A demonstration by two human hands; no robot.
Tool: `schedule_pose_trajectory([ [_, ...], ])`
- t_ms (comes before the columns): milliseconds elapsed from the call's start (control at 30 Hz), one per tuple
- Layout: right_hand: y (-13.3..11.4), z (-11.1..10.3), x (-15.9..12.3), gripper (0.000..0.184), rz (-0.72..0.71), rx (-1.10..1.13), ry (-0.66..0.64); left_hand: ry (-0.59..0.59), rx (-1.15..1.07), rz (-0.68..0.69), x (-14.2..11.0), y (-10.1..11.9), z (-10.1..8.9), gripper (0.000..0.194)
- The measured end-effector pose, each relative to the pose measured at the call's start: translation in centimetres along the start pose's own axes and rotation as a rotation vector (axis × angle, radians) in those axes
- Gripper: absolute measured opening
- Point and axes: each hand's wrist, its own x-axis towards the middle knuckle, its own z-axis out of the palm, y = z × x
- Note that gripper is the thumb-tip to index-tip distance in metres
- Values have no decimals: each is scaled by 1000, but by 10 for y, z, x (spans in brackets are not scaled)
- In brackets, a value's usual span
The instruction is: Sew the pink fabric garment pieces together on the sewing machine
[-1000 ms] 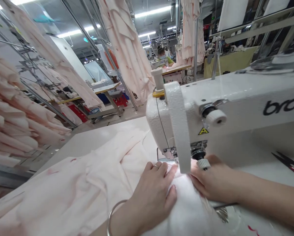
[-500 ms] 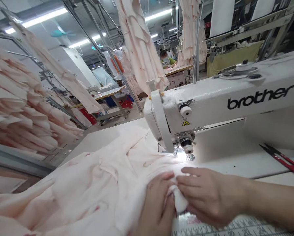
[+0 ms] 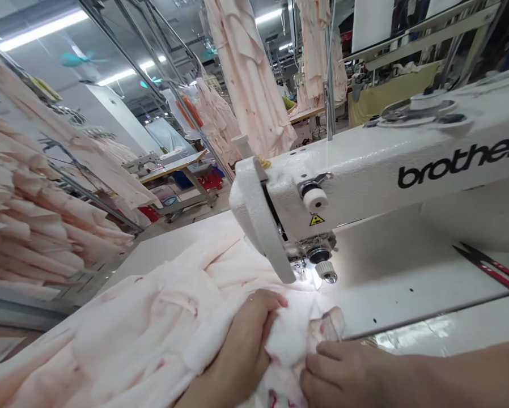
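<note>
Pale pink cloth (image 3: 152,317) sprawling toward left edge of table (image 3: 165,241), looking soft, light, floppy; left hand (image 3: 244,340) clamping bunched fold, right hand (image 3: 343,371) apparently pinching loose edge, layered edge offering surest hold.

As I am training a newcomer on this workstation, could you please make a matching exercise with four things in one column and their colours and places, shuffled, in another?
1. Scissors
2. Warning label
3. Cloth
4. Lettering

A. Pale pink, gripped by the left hand and right hand
B. Black, along the arm of the machine
C. Red and black, lying on the table
D. Yellow triangle, on the machine's head

Right pairs: 1-C, 2-D, 3-A, 4-B
</note>
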Motion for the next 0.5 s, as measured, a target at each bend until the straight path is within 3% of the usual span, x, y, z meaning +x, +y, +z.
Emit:
schedule_pose_trajectory([
  [67,1,-8,1,3,-63,72,-73,151,47,-158,9,6,6,14],
  [133,3,-17,3,6,-90,119,-163,172,87,-240,19,13,9,19],
  [233,3,-21,3,3,-78,103,-182,-78,84,-136,30,22,8,18],
  [300,3,-17,2,7,-72,89,-169,-171,138,-111,31,26,8,27],
  [400,2,-11,0,10,-60,99,-206,-119,259,-66,25,26,11,25],
  [500,3,-12,1,10,-42,125,-239,-65,292,156,20,20,14,13],
])
